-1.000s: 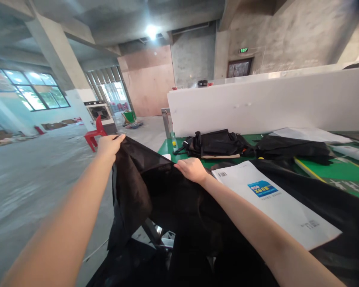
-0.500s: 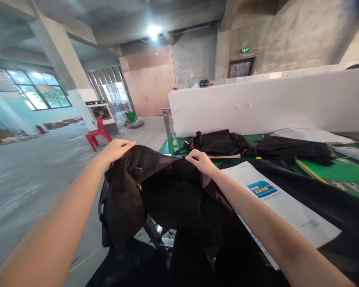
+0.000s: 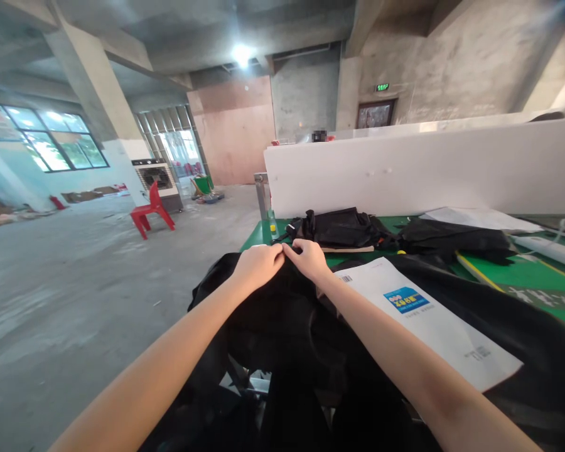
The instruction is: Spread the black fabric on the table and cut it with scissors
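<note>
Black fabric (image 3: pixel 273 314) hangs in folds from the table's near edge down over my lap. My left hand (image 3: pixel 258 265) is closed on its upper edge. Right beside it, my right hand (image 3: pixel 311 258) pinches the same edge between thumb and fingers. The fingertips of both hands meet or nearly meet, and the bit of cloth between them is mostly hidden. A white printed sheet or bag with a blue label (image 3: pixel 428 326) lies on black material to the right, partly under my right forearm.
A black strapped bag (image 3: pixel 341 227) and more black cloth (image 3: pixel 452 237) lie on the green table (image 3: pixel 541 282). Behind them stands a long white panel (image 3: pixel 405 172). A small bottle with a yellow part (image 3: pixel 272 227) is at the table's corner. Left on the floor is a red chair (image 3: pixel 153 210).
My left hand has moved right, from the far left of the fabric to beside my right hand. The fabric's left part has dropped and bunched. The right hand stays nearly in place.
</note>
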Available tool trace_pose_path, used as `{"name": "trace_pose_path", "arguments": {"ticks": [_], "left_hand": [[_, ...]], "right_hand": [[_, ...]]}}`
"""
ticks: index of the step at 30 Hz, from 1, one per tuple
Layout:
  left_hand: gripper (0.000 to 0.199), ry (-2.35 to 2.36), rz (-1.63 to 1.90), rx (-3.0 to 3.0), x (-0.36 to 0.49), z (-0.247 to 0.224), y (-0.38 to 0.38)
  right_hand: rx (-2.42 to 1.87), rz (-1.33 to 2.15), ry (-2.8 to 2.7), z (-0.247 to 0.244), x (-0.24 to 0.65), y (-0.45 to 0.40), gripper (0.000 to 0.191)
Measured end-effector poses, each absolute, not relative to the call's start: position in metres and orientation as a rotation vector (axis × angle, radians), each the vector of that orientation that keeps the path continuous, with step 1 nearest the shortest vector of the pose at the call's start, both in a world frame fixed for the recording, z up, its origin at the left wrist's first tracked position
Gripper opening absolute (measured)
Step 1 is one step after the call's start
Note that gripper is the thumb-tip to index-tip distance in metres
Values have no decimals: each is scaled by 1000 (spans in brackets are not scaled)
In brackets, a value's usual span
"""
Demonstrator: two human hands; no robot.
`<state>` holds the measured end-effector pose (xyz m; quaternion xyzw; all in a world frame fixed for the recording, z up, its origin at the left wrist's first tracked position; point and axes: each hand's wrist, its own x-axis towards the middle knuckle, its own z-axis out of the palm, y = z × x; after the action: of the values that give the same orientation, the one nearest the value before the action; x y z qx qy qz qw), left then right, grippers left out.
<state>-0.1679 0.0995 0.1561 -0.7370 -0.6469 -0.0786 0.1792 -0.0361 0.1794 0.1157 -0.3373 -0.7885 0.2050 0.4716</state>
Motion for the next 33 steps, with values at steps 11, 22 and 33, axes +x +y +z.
{"name": "trace_pose_path", "arguments": {"ticks": [11,22,33], "left_hand": [[39,-1950,-181,-1989,-153,138,64],[38,-2123,-242,-1918,-172,116,52],[34,-2017,-205,-2029,-163,107,49]], "right_hand": [[-864,367,-2065,99,-64,187,47],[-865,452,-2225,93,-84,179,46],[-1002,743,-2410,114,-81,166,37]]}}
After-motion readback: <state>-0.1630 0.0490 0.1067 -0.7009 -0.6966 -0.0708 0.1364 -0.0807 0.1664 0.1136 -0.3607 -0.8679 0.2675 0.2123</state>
